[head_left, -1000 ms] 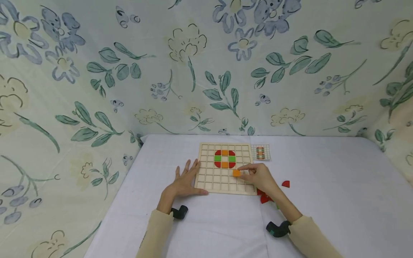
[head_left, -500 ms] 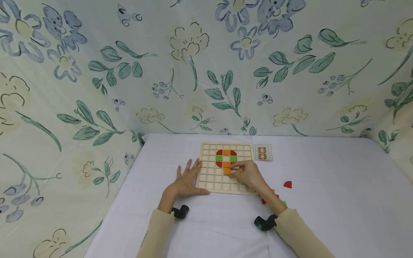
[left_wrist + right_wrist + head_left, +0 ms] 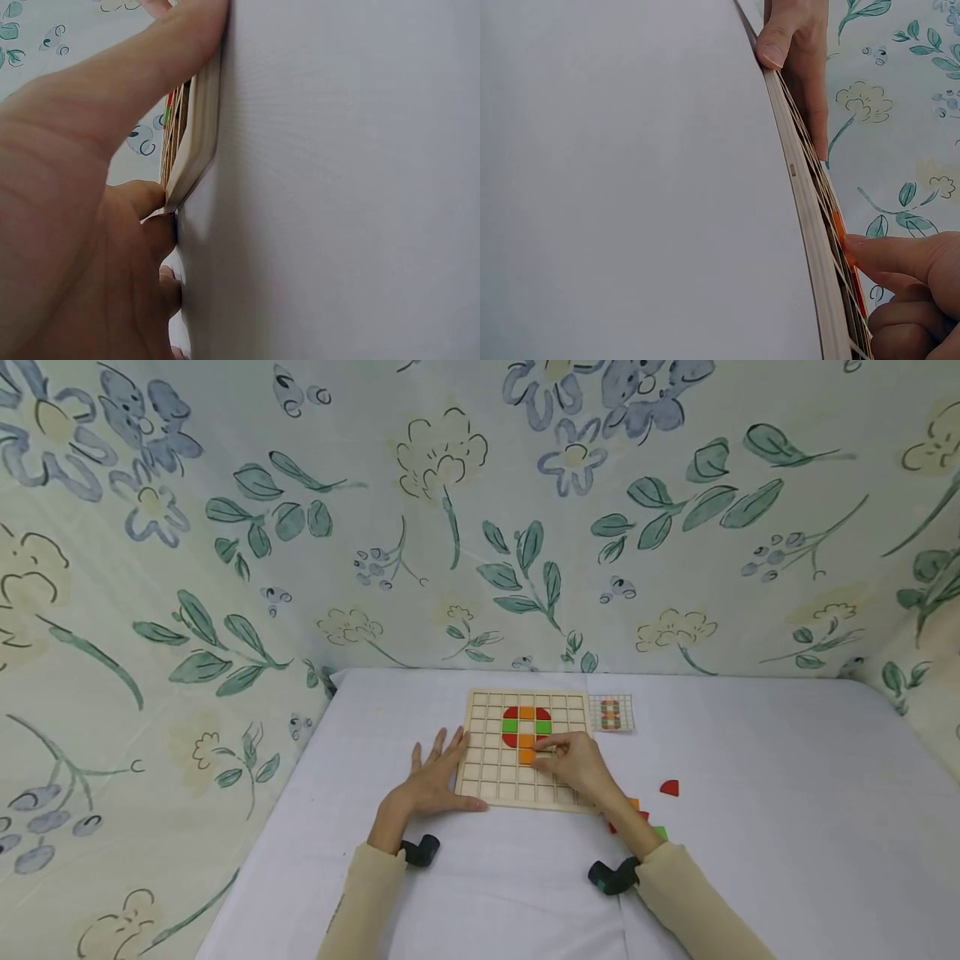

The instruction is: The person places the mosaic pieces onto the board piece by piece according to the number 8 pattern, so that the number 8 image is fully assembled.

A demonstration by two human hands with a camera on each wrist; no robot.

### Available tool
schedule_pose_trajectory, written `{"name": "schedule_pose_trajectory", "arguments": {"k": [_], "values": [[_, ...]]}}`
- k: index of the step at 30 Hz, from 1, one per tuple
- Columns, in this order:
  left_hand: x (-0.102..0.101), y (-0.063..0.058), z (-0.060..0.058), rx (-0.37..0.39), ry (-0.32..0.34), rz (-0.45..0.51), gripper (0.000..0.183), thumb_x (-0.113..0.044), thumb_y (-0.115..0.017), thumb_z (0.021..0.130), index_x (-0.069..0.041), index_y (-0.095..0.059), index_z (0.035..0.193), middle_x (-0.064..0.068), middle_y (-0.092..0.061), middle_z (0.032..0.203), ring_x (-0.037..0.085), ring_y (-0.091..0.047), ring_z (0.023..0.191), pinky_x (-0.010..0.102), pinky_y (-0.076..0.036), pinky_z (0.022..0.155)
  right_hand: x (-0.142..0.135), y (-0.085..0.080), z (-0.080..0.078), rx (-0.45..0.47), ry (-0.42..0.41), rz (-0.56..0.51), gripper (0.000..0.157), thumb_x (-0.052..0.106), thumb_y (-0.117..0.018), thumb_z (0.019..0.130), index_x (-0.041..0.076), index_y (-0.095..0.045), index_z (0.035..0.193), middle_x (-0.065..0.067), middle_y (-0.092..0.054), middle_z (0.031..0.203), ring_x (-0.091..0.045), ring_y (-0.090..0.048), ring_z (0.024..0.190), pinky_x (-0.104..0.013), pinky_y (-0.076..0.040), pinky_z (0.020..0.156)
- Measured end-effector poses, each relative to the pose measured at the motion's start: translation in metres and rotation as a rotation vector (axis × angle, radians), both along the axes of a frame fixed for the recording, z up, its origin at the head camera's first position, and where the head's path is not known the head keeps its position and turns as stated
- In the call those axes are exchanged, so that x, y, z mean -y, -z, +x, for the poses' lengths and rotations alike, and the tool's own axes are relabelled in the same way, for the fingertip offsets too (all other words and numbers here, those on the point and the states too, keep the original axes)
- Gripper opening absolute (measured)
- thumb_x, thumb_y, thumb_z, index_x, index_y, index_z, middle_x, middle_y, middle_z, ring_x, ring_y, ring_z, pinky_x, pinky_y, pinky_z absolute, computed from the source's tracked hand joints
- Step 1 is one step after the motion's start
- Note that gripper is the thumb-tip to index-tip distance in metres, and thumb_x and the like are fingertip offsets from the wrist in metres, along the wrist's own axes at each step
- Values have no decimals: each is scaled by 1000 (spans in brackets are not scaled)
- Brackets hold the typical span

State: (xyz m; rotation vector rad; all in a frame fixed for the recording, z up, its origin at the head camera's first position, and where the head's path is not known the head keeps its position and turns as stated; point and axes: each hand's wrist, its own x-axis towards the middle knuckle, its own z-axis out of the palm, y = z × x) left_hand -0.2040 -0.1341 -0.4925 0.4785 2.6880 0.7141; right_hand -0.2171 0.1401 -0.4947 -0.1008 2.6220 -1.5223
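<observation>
A wooden grid board (image 3: 487, 777) lies on the white cloth. On it sits a ring of tiles: red rounded corners (image 3: 511, 740), green sides (image 3: 510, 726), and orange squares (image 3: 527, 713) above and below a bare centre. My right hand (image 3: 577, 764) pinches an orange square tile (image 3: 527, 757) between thumb and index finger, just below the ring's lower orange square. In the right wrist view the thumb meets this orange tile (image 3: 839, 225) low on the grid. With fingers spread, my left hand (image 3: 427, 787) rests against the board's left edge, thumb at the near left corner.
A small pattern card (image 3: 611, 714) lies at the board's upper right. To the right rests a lone red quarter-round tile (image 3: 670, 788). Several loose tiles, including a green one (image 3: 661, 832), are partly hidden by my right forearm. A floral cloth (image 3: 480, 527) hangs behind the table.
My right hand has moved left across the board with the orange tile, to the cell under the ring, and barely shifts over the last half second. My left hand stays put.
</observation>
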Motion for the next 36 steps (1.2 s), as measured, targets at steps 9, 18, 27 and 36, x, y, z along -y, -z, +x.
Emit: {"name": "schedule_pose_trajectory", "arguments": {"k": [9,18,27,36], "values": [[0,1,-2,1,-2,3,124,-60,-83,79,-18,-8,168,1,1,176,30,14,163,66,15,126,-2,-3,0,22,-3,-15,23,16,-86,84,9,-82,105,5,-35,55,-12,-31,51,-21,-21,48],[0,2,-2,6,-4,3,125,-60,-83,79,-18,-7,168,1,2,177,29,14,163,65,15,127,-61,-24,18,29,66,106,34,24,-80,92,7,-76,121,2,-35,58,-15,-33,51,-23,-25,44],[1,6,-1,-15,-2,3,124,-62,-82,78,-18,-9,168,0,1,177,30,14,163,66,14,126,-147,-23,60,39,165,261,41,26,-78,93,4,-72,127,1,-37,63,-14,-39,59,-28,-32,49],[1,5,0,-8,2,0,124,-62,-82,79,-18,-8,168,-1,2,177,29,14,163,66,15,126,-183,-4,75,100,161,238,48,30,-77,94,3,-68,133,1,-39,63,-13,-37,57,-30,-32,49]]}}
